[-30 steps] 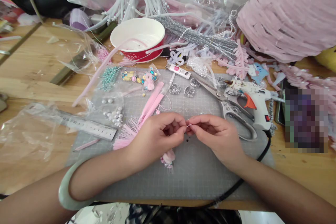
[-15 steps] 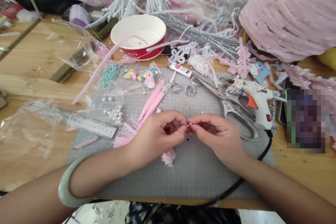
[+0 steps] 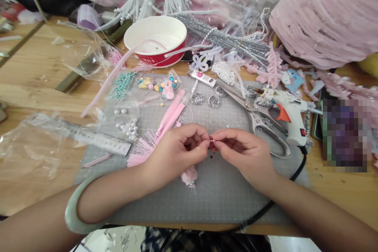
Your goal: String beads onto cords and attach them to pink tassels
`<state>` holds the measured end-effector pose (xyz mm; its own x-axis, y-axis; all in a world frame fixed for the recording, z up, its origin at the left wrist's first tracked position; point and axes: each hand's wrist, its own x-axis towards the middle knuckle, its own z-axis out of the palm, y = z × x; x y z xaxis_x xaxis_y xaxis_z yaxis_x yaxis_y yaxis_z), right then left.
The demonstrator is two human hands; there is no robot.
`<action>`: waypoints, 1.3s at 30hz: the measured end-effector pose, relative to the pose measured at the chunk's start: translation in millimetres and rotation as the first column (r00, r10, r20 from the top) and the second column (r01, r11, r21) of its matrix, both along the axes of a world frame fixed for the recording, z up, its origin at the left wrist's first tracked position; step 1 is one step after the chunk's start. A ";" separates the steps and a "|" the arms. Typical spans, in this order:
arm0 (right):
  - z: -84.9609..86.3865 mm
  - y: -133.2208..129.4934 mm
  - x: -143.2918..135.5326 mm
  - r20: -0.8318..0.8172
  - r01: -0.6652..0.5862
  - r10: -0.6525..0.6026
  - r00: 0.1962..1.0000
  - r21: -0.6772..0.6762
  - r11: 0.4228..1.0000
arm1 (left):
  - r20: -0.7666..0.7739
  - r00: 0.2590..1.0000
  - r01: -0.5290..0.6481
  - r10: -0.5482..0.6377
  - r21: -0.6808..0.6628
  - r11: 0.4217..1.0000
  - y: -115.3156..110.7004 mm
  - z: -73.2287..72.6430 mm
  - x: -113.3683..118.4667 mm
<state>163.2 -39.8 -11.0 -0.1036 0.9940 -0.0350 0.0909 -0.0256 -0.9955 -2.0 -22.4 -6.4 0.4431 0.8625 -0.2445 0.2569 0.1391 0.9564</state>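
Over the grey cutting mat (image 3: 224, 201), my left hand (image 3: 183, 149) and my right hand (image 3: 246, 151) meet fingertip to fingertip. Both pinch a tiny pinkish piece (image 3: 212, 141) between thumb and forefinger; its shape is too small to make out. Pink tassels (image 3: 171, 116) lie just behind my left hand, partly hidden by it. A small pale pink ornament (image 3: 189, 175) shows below my left hand. Silver tinsel coils (image 3: 214, 101) rest behind the hands, and large scissors (image 3: 251, 110) lie beyond my right hand.
A glue gun (image 3: 295, 122) with a black cord (image 3: 265, 208) is at the right, near a phone (image 3: 317, 122). A metal ruler (image 3: 97, 139), white beads (image 3: 130, 128) and teal beads (image 3: 122, 86) are at the left. A red-and-white bowl (image 3: 165, 60) stands behind.
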 end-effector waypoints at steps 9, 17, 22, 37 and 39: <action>-1.0 -1.8 -1.8 -0.041 0.008 -0.008 0.999 0.009 1.000 | 0.046 0.999 -0.014 0.014 -0.002 1.000 0.1 2.0 1.1; -1.4 -4.0 -0.4 0.021 0.001 -0.002 1.000 0.036 0.999 | 0.033 0.999 -0.005 0.005 -0.003 1.000 -0.3 1.7 1.6; -2.0 -3.2 -0.4 0.031 0.007 -0.009 0.999 0.049 0.999 | 0.021 1.000 -0.013 0.013 -0.012 1.000 -0.1 2.8 2.5; -3.5 -4.5 -0.6 0.138 -0.017 0.004 0.990 0.089 0.996 | -0.001 1.000 -0.010 0.010 -0.006 1.000 -1.1 1.8 1.7; -3.7 -4.3 -0.5 0.148 -0.017 0.004 0.989 0.091 0.996 | -0.010 1.000 -0.006 0.006 -0.006 1.000 -1.5 1.7 1.6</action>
<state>162.7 -44.1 -14.7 -0.1145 0.9926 0.0409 0.2366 0.0672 -0.9693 -0.5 -23.9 -4.7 0.4353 0.8636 -0.2543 0.2655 0.1467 0.9529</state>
